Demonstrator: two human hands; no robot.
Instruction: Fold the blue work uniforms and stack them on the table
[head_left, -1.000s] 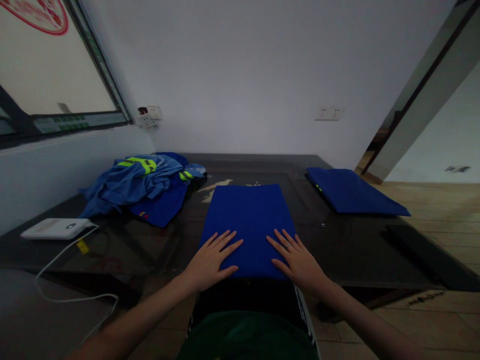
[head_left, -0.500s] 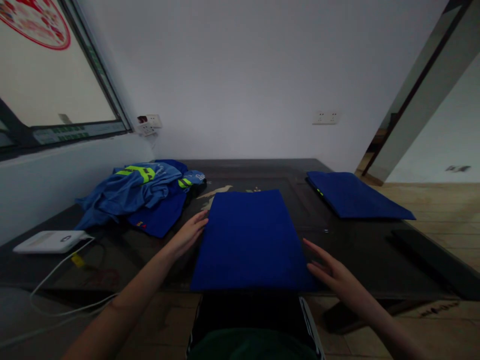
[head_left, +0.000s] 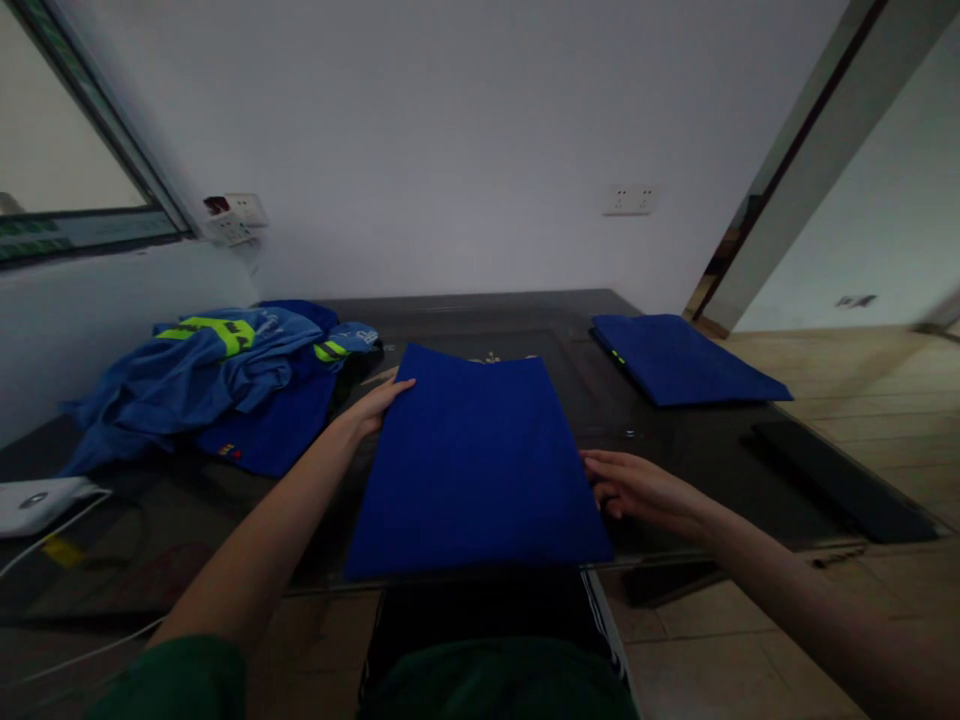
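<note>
A folded blue garment (head_left: pixel 480 470) lies before me as a flat rectangle, its far left corner raised and its far edge sagging in the middle. My left hand (head_left: pixel 381 402) is closed on its upper left edge, the thumb on top and the other fingers hidden underneath. On the opposite side, my right hand (head_left: pixel 626 482) pinches the right edge, with its lower fingers curled. The near edge of the garment lies along the front of the dark table (head_left: pixel 442 312).
At left is a heap of blue clothes (head_left: pixel 255 360) with yellow-green bands, near a white device (head_left: pixel 34 505) with a cable. To the right lie another folded blue garment (head_left: pixel 686 360) and a long black object (head_left: pixel 840 480). A wall stands behind the table.
Both hands have closed on the garment's side edges, where before they were open beside it. Its far left corner has risen. The camera view has shifted.
</note>
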